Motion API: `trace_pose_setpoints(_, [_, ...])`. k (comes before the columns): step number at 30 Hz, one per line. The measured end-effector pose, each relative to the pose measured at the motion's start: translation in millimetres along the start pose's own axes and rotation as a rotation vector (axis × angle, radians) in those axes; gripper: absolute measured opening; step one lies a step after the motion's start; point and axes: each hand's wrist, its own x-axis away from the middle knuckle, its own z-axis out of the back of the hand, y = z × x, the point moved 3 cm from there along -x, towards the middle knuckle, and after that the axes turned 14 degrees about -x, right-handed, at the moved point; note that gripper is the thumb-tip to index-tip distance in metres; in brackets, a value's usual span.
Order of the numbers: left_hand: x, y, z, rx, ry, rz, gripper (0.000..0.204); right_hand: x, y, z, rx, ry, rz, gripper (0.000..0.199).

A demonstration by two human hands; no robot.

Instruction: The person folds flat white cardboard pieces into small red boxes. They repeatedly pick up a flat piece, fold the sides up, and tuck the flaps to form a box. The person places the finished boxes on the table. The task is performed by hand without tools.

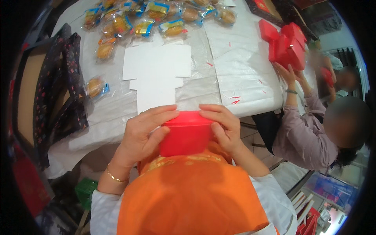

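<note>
Item: one red box (186, 141), plain, its body narrowing downward, a ridge running across its upper part. Position: between the two hands, at the near edge of the tabletop (246, 84), in front of an orange apron (192, 192). From where I stand I cannot tell whether it touches the cloth.

Left hand (143, 131): fingers bent, lying close together over the box's upper left corner, tips on the top edge; thumb below them against the left side, so that the corner is pinched. Gold bracelet (116, 176) at the wrist.

Right hand (226, 127): the mirror of it, fingers along the upper right corner, thumb lower on the right side, pinching that corner. The middle of the box is bare between the two sets of fingertips.

Tabletop, just beyond the box: one white cardboard blank (156, 64), flat, with notched sides. Farther off: wrapped pastries (172, 29), heaped; a single wrapped pastry (95, 87) apart at left, near dark patterned boxes (74, 78).

At right: a co-worker's hands (289, 76) at a cluster of red boxes (288, 45); scattered red slips (235, 102) on the covering.
</note>
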Motion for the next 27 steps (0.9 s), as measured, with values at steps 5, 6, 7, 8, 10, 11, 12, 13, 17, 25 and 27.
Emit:
trace_pose_setpoints(5, [11, -7, -11, -0.032, 0.084, -0.075, 0.03, 1, 2, -4, -0.067, 0.034, 0.023, 0.033])
trace_pose_setpoints(6, [12, -9, -12, -0.034, 0.096, -0.086, 0.03, 1, 1, -5, -0.067, 0.034, 0.027, 0.032])
trace_pose_setpoints(7, [11, -10, -12, -0.025, 0.084, -0.08, 0.029, -1, 1, -6, -0.071, 0.033, 0.028, 0.032])
trace_pose_setpoints(8, [9, -10, -13, -0.016, 0.072, -0.074, 0.028, -2, 1, -6, -0.075, 0.032, 0.029, 0.031])
trace_pose_setpoints(10, [10, -15, -16, 0.039, 0.05, -0.075, 0.029, -5, 2, -9, -0.066, -0.017, 0.042, 0.03])
trace_pose_setpoints(11, [12, -23, -21, 0.084, 0.04, -0.081, 0.032, -7, 2, -11, -0.052, -0.065, 0.055, 0.03])
trace_pose_setpoints(12, [14, -27, -25, 0.13, 0.029, -0.088, 0.034, -8, 2, -13, -0.038, -0.113, 0.068, 0.03])
trace_pose_setpoints(13, [15, -26, -27, 0.21, 0.083, -0.048, 0.04, -9, 3, -12, -0.03, -0.083, 0.077, 0.03])
trace_pose_setpoints(17, [17, -13, -42, 0.541, 0.152, 0.116, 0.065, -4, 5, -18, -0.28, 0.128, 0.037, 0.032])
trace_pose_setpoints(25, [27, -14, -61, 0.264, 0.236, 0.094, 0.072, 7, 20, -26, -0.204, 0.134, 0.049, 0.038])
trace_pose_setpoints(27, [26, -7, -58, 0.519, 0.295, 0.15, 0.071, 3, 4, -37, -0.481, 0.254, -0.038, 0.039])
